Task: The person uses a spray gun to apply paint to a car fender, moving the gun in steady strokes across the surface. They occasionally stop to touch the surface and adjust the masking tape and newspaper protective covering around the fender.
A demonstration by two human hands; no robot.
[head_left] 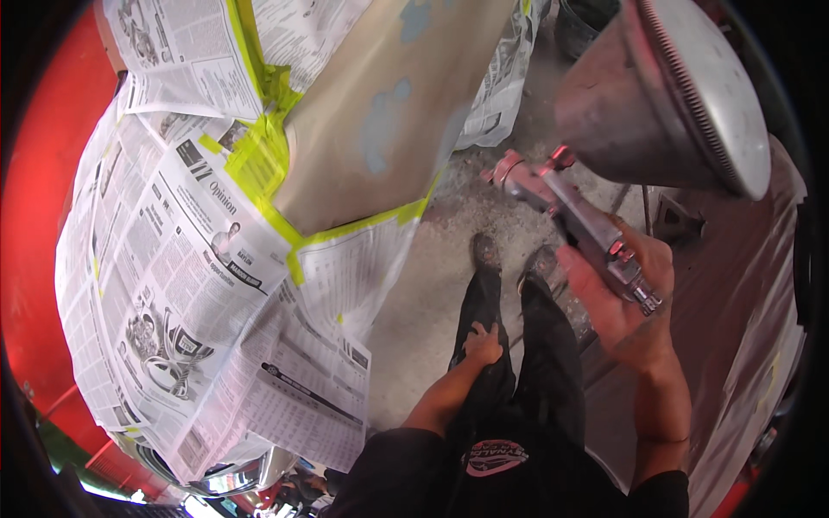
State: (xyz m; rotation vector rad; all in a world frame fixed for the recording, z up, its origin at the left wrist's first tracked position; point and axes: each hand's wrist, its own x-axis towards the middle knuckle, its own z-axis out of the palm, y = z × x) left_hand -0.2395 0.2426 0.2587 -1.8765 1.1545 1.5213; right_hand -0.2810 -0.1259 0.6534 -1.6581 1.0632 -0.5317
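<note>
Right hand gripping spray gun — left hand on thigh, well apart

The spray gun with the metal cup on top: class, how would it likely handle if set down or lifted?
The spray gun probably feels top-heavy: its wide metal cup sits above the slim body. It would likely tip if stood upright. Being rigid metal, it shouldn't flex in the right hand.

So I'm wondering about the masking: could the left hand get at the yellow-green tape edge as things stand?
Probably yes. The left hand rests empty on the thigh, and nothing lies between it and the yellow-green tape beside the newspaper, though it is some way off.
</note>
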